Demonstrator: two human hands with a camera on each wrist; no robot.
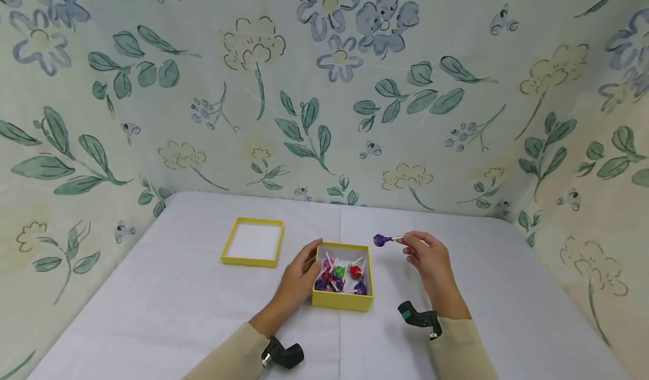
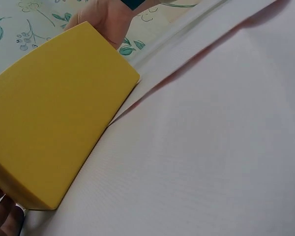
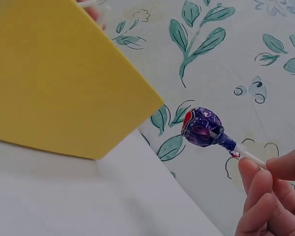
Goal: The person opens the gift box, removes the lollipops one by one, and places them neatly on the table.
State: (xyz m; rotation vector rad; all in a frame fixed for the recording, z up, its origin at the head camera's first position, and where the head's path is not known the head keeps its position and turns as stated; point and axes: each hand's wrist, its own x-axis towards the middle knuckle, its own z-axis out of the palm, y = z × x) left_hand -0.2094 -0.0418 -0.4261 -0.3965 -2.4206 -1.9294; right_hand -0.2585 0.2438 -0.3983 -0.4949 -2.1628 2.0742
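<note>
A purple-wrapped lollipop [image 1: 379,240] is held up by its white stick, pinched between thumb and fingers of my right hand [image 1: 430,256], to the right of the box. The right wrist view shows its round wrapped head [image 3: 201,128] pointing away from the fingertips. An open yellow box [image 1: 342,301] stands on the table with several lollipops [image 1: 338,271] inside, wrapped in purple, red, green and pink. My left hand [image 1: 299,273] grips the box at its left wall, the fingers reaching its back left corner. In the left wrist view the box's yellow side [image 2: 64,108] hides part of that hand.
Left of the box lies its yellow-rimmed lid [image 1: 253,242], white inside facing up. A white cloth [image 1: 167,307] with a crease down the middle covers the table. Behind and at the sides hangs a floral curtain [image 1: 213,126]. Each wrist wears a black camera mount [image 1: 418,316].
</note>
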